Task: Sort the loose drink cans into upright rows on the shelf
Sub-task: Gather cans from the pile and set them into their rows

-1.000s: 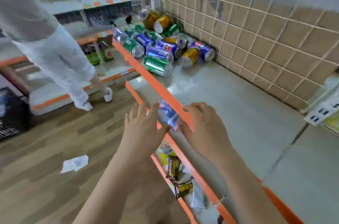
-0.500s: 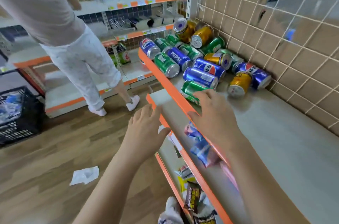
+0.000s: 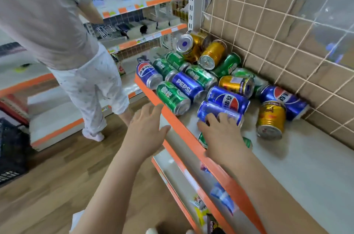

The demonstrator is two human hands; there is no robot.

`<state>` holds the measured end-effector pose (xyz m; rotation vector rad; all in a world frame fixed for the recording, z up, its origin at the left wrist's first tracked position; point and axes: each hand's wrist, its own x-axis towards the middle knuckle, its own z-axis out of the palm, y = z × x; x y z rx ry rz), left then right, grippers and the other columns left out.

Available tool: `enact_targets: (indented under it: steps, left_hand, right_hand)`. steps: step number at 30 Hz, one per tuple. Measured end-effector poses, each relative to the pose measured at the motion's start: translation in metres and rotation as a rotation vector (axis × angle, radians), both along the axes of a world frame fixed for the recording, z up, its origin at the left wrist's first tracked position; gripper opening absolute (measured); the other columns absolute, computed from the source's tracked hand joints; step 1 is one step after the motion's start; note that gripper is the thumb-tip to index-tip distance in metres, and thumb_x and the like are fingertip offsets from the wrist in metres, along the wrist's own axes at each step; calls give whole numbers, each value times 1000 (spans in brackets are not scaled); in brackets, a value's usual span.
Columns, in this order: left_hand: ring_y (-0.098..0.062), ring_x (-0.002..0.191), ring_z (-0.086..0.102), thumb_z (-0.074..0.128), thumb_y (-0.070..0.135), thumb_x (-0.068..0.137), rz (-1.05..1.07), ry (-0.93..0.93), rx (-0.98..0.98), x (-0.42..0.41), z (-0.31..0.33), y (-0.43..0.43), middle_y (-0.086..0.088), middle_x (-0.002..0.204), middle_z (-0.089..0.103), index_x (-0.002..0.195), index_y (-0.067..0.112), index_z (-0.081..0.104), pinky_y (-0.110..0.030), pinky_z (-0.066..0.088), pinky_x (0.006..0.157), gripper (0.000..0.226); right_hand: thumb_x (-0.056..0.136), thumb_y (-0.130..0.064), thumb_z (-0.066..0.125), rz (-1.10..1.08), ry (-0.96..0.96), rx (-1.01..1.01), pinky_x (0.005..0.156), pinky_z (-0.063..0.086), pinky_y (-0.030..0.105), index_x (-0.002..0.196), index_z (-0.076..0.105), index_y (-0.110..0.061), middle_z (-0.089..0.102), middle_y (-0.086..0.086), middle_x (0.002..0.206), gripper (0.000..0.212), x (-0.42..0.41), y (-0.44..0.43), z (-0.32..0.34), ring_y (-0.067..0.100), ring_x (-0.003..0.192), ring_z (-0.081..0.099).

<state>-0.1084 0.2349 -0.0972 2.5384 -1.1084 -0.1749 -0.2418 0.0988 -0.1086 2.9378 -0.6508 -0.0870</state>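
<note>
both hands reach toward the shelf. left hand hovers open, fingers spread, just off the orange shelf edge. right hand lies palm-down over a green can, fingertips touching a blue pepsi can; its grip cannot be told. loose cans lie heaped in the shelf's far corner.

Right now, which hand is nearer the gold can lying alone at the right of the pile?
Right. The right hand rests on a green can just left of the gold can; the left hand hovers off the shelf's orange edge, farther away.
</note>
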Motion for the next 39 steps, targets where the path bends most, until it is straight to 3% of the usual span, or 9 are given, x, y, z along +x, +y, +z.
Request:
enact_targets:
  steps: [2,5,9,16,21,27,31,35,39]
  left_hand:
    - [-27,136,26,57,33,90,-27,-24,-21,23,-1,-10,-8,148,28,145,21,26,-38,25,111,65]
    - [-29,137,23,63,28,86,-88,-75,-31,59,-3,-27,-11,148,27,145,20,27,-40,23,111,69]
    - [-33,139,19,70,24,79,-214,-200,19,103,-4,-48,-12,148,27,144,21,30,-45,18,114,76]
    - [-29,145,-6,73,40,76,-455,-243,215,150,-15,-69,-6,158,2,147,33,16,-50,-4,116,91]
    - [-30,145,-12,72,47,74,-490,-261,246,160,-23,-83,-8,158,-4,147,33,14,-50,-11,113,94]
    - [-27,146,-6,76,48,69,-514,-328,217,165,-26,-98,-5,157,10,140,33,32,-54,-9,113,85]
    - [-30,145,-9,77,59,59,-566,-357,232,170,-13,-100,3,154,21,136,37,39,-55,-17,109,89]
    - [-30,145,-10,76,64,54,-595,-359,215,171,-3,-96,7,149,29,133,34,44,-54,-18,111,90]
    - [-22,146,-6,76,64,53,-616,-233,127,171,11,-90,8,141,43,125,32,50,-46,-15,114,83]
  right_hand:
    - [58,-23,75,-8,-8,24,66,24,34,99,56,-19,51,6,99,46,7,-3,-5,30,91,47]
    - [44,-20,78,-66,35,54,57,28,32,83,58,-17,52,6,87,43,16,-2,4,28,76,47]
    - [72,-36,68,-158,52,238,72,42,33,115,48,-23,41,0,109,49,31,0,12,23,100,37]
    - [69,-36,69,-251,-87,477,90,44,39,134,39,-28,48,1,118,72,73,4,27,20,105,39]
    - [66,-32,71,-316,-235,645,96,41,28,134,44,-29,49,-6,122,74,72,-5,34,13,114,44]
    - [67,-21,76,-402,-496,803,82,37,4,129,47,-38,48,-19,122,70,59,-22,46,-6,109,46]
    - [68,-22,79,-413,-562,818,90,37,11,131,47,-32,51,-16,128,71,61,-28,47,-2,114,47]
    - [66,-22,82,-406,-598,840,87,39,11,129,51,-26,55,-12,125,71,64,-31,47,3,112,51]
    - [63,-22,84,-398,-630,856,82,41,13,117,59,-28,58,-10,115,59,61,-31,46,1,103,54]
